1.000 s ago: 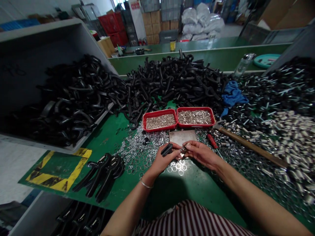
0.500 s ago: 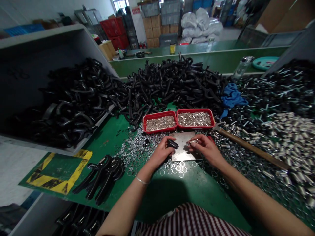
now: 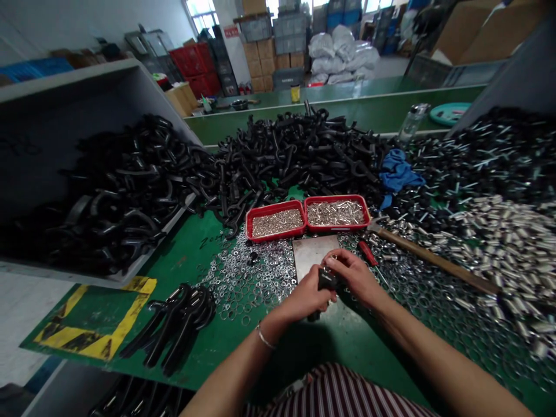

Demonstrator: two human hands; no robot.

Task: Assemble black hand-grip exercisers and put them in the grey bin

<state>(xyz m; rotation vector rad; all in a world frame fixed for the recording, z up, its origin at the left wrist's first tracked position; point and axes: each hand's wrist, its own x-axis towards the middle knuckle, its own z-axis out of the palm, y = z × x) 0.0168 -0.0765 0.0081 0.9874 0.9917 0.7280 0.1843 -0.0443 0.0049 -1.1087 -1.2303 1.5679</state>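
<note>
My left hand (image 3: 304, 296) is closed around a black plastic handle part (image 3: 326, 280), which is tilted above the near edge of the metal plate (image 3: 309, 252). The part's lower end shows beneath my fingers. At its upper end, my right hand (image 3: 355, 279) has thumb and fingers pinched together. A small shiny bit shows at those fingertips; half a second ago they held what looks like a small metal spring, now mostly covered. Both hands meet at the black part. Loose metal rings and nuts (image 3: 260, 272) lie left of the plate.
Two red trays (image 3: 275, 236) of small metal pins stand behind the plate. A hammer (image 3: 434, 258) and a red-handled screwdriver (image 3: 368, 253) lie to the right. Black parts are heaped behind (image 3: 295, 150) and in a tipped grey bin (image 3: 130, 69); several lie at front left (image 3: 174, 327).
My hands have come together, nearer my body and off most of the plate. The black part has turned in my left hand, and my right fingers have reached its upper end.
</note>
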